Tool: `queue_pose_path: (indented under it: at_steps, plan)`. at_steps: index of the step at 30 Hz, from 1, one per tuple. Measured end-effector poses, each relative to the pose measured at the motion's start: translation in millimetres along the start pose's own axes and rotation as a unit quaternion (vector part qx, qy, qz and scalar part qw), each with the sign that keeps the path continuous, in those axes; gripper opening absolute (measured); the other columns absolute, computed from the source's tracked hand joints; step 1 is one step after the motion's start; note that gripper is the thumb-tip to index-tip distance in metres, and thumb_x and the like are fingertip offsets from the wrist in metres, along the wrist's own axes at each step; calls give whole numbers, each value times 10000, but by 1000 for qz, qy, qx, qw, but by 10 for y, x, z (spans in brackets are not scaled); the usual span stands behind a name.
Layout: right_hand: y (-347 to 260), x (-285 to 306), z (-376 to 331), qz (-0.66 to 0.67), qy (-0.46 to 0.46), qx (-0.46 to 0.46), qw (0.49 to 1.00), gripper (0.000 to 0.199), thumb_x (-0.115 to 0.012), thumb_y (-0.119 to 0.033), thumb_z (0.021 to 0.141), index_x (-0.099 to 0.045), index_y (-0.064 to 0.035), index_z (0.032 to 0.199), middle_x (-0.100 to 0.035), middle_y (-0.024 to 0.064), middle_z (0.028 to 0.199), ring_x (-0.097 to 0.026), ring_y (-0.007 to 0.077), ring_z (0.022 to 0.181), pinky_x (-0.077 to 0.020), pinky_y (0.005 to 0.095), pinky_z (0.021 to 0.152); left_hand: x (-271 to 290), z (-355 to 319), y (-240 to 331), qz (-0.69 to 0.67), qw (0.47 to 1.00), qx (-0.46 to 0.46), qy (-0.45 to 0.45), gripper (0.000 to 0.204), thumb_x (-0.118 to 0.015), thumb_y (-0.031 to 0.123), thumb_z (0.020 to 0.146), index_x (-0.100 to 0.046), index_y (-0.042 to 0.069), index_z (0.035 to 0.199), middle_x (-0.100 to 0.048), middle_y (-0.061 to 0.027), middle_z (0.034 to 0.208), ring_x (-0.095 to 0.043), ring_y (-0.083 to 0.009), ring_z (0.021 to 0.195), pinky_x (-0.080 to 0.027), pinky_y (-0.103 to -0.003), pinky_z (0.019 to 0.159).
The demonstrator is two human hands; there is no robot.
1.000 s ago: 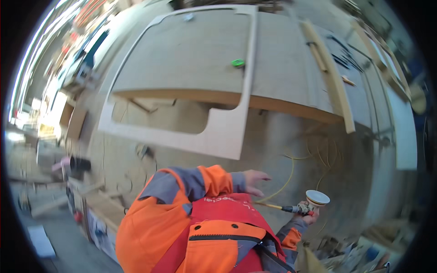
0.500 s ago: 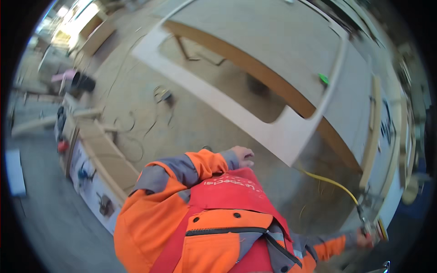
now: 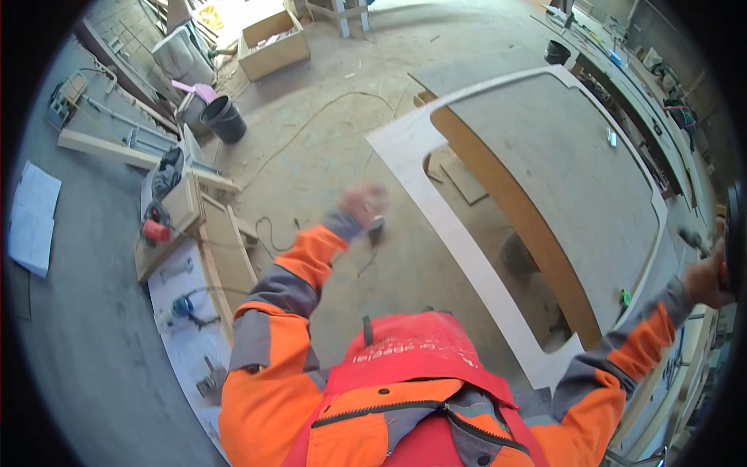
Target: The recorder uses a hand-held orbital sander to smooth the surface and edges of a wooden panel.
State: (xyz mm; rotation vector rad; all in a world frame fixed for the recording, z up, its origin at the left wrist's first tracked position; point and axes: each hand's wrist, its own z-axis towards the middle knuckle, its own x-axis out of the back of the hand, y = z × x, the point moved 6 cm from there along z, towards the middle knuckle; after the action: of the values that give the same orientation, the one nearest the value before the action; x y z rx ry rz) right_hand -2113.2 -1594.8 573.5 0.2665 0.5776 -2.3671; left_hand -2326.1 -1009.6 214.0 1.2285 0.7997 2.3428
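Observation:
A large white frame-shaped panel [image 3: 475, 268] with rounded cut-outs rests across a table with a grey top [image 3: 545, 148] and a brown front edge. My left hand [image 3: 364, 204] is raised in front of me, left of the panel, touching nothing I can see; motion smears its fingers. At the far right edge, my right hand [image 3: 708, 279] is closed around a round, dark-padded sander [image 3: 730, 245], partly cut off by the picture's rim. Its metal fitting [image 3: 692, 241] sticks out beside the hand.
On the left, a white-topped bench [image 3: 175, 311] holds a blue tool [image 3: 183, 306] and a metal clamp-like piece [image 3: 208, 377]. Black bucket [image 3: 224, 121], wooden box [image 3: 272, 47] and a cable [image 3: 268, 233] are on the floor. A long cluttered bench [image 3: 630, 101] runs along the far right.
My left hand has moved forward, away from my chest. My right hand has risen with the sander from the lower right to the right edge. The view has shifted, showing more of the far room.

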Motion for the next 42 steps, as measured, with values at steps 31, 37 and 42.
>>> queue_pose_path:
  at_steps: [31,37,42]
  plan:
    - [-3124,-5217,-5399,113,-210,-380,894,621,-711,-44,707,-419,-20,1254,-560,117,871,-532,150,580,-424,263,437,5501,4751,-3388,152,908,-347,176,627,-552,445,885,-486,-63,1247,-587,-205,1173,-515,-375,1170,-350,-521,1026]
    - [-3226,-5197,-5501,-182,-268,115,939,394,-538,-78,896,-348,123,1176,-459,132,914,-450,162,626,-432,268,467,6785,5952,-4215,238,814,-480,222,614,-548,431,887,-488,-64,1246,-581,-209,1178,-513,-375,1170,-346,-526,1028]
    - [-3001,-5212,-5939,-153,-221,-151,951,652,-741,-165,730,-440,81,1253,-485,151,1246,-486,298,1144,-451,413,953,6357,6876,-4641,184,823,-457,282,604,-545,420,889,-490,-64,1245,-577,-212,1182,-512,-375,1170,-342,-530,1029]
